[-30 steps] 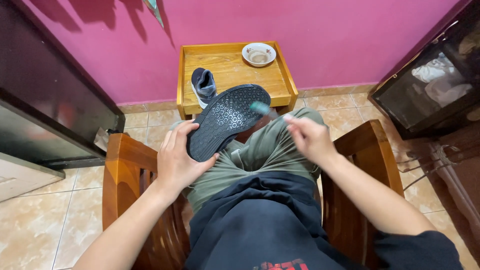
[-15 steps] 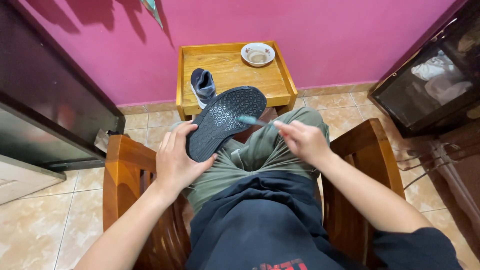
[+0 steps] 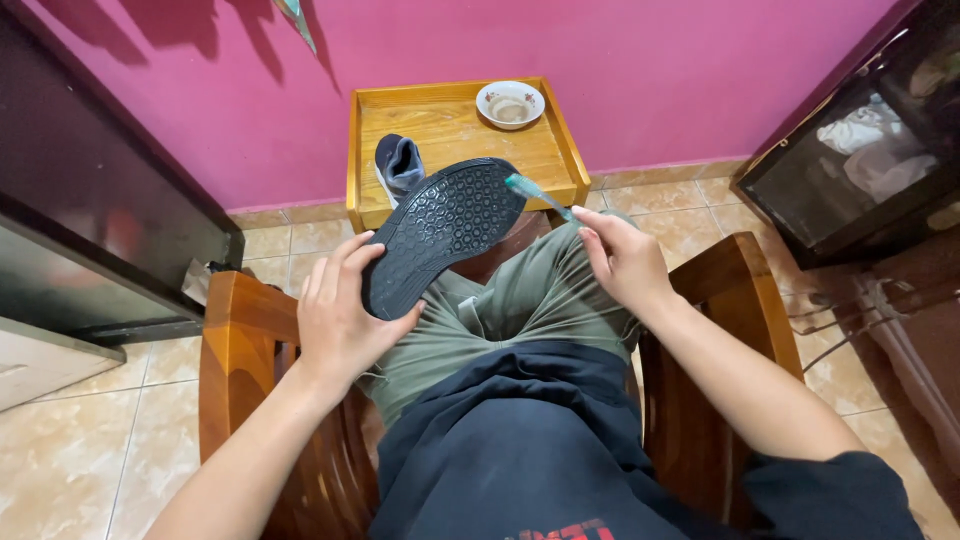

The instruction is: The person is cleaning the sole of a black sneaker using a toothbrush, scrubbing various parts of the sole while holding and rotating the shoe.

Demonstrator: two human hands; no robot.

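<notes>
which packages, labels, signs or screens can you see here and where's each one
Red print on the dark shirt: bottom edge of the view, only its top strip shows, cut off by the frame.
Dark glossy panel: far left against the pink wall, flat and black with faint reflections; cannot tell whether it is a screen.
Glass-fronted cabinet: right side, dark frame, pale bundled items behind the glass; no label to make out.
No packages or signs show.

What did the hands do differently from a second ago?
The right hand swept the toothbrush in across the sole and back out to the toe edge of the shoe. The left hand kept holding the shoe sole-up. The other shoe and the bowl stayed on the small table.
</notes>
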